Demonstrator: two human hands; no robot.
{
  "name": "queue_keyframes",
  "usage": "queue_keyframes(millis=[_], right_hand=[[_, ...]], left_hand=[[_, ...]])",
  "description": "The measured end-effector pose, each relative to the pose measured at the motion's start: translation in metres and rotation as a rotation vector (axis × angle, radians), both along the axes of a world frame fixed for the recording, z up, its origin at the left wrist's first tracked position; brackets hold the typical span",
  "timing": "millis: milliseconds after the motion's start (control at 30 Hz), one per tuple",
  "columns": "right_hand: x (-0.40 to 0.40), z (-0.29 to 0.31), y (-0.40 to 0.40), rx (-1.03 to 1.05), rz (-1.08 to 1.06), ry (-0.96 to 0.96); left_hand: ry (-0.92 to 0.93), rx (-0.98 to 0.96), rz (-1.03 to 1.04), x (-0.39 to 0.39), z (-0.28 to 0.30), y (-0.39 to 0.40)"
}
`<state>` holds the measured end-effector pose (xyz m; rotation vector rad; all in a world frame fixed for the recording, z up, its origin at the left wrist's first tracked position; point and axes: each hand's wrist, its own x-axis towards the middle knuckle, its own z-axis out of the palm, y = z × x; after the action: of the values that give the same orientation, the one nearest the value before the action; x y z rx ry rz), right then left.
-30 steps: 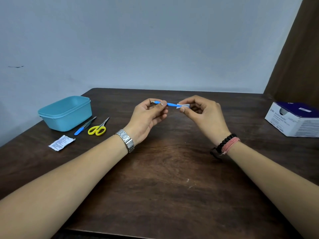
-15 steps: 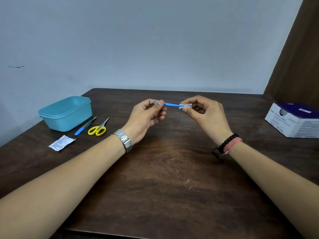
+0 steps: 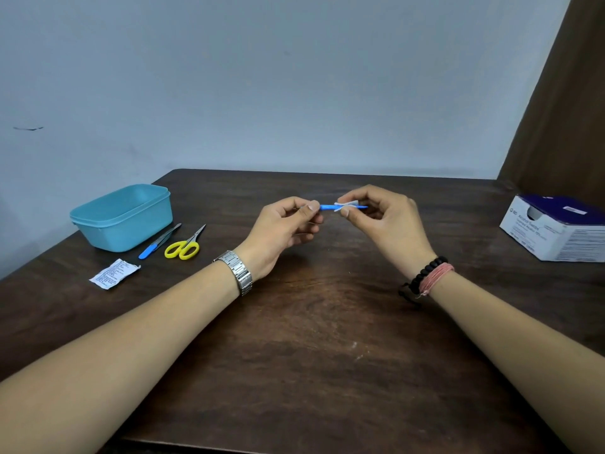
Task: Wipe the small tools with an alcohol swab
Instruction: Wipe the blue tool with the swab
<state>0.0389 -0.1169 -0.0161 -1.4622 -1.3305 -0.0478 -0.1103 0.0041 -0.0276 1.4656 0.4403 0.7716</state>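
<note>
One head-worn camera looks forward and down, close over the table [image 3: 294,355] toward the wall [image 3: 294,77]

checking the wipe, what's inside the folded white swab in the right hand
The blue tool runs through the swab, pinched by the right hand; its tip pokes out past it. The wrapped stretch is hidden.

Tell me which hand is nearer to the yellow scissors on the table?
The left hand is nearer. It is raised to the right of the yellow scissors, pinching one end of the blue tool. The right hand is farther right, past the left one, holding the swab around the tool.
</note>
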Motion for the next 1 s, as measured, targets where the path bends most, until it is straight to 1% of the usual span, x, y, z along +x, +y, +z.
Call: queue_keyframes(millis=[100,267,433,567,633,833,900,1000], right_hand=[[-0.002,0.000,0.001,-0.017,0.002,-0.029],[0.006,0.003,-0.001,0.004,0.028,0.093],[0.000,0.000,0.001,-0.031,0.084,0.106],[-0.003,0.007,-0.001,0.052,0.222,0.328],[-0.001,0.008,-0.001,0.066,0.238,0.398],[-0.007,-0.004,0.005,-0.099,0.272,0.416],[-0.008,-0.002,0.006,-0.067,0.267,0.434],[-0.003,0.004,0.005,0.037,0.280,0.522]], left_hand=[[0.017,0.012,-0.011,0.002,0.001,-0.002],[-0.014,-0.033,0.026,-0.002,0.004,0.003],[0.048,0.005,0.004,0.000,0.002,-0.002],[0.073,0.029,-0.033,0.001,0.003,-0.006],[0.089,0.051,-0.062,0.001,0.002,-0.009],[0.126,0.101,-0.104,0.002,0.001,-0.013],[0.134,0.104,-0.112,0.003,0.002,-0.013],[0.132,0.090,-0.123,0.004,0.002,-0.015]])
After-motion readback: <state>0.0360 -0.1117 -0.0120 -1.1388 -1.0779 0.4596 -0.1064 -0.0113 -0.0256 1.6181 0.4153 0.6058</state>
